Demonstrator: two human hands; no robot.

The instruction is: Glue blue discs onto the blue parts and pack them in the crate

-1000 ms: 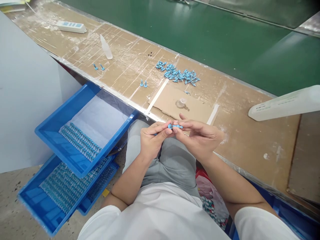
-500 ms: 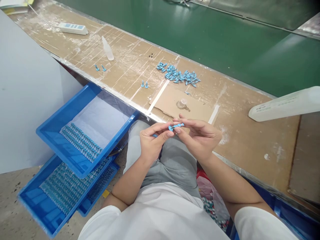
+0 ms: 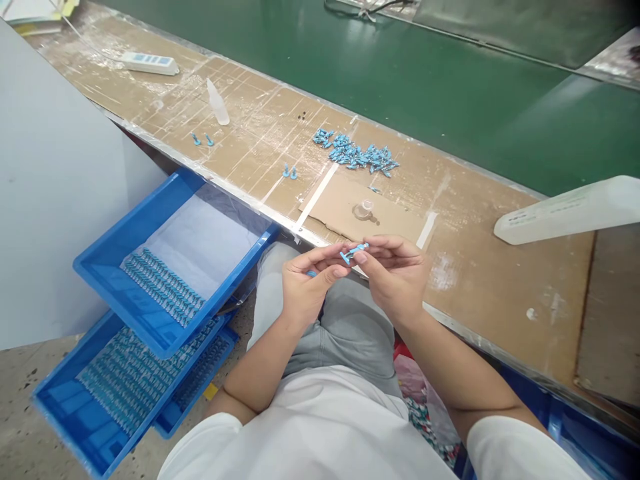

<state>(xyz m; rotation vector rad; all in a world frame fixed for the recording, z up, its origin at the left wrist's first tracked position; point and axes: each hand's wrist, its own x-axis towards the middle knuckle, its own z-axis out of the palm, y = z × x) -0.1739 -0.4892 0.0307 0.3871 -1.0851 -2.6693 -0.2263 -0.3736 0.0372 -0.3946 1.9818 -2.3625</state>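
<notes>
Above my lap, near the table's front edge, my right hand pinches a small blue figure-like piece between thumb and fingers. A flat disc-like foot on this piece points towards my left hand. The left fingers are closed, thumb against fingertips, right beside that foot. Another bit of blue peeks out of my left hand; most of it is hidden. Just beyond the hands, a small clear cup sits on a cardboard sheet. Behind it lies a pile of small blue pieces.
Pairs of blue pieces stand on the table at left, near a white squeeze bottle and a power strip. A large translucent bottle is at right. Stacked blue trays hold rows of pieces at lower left.
The blue piece has turned and tilted in the fingers, its upper end now higher. My right hand has shifted slightly to the left.
</notes>
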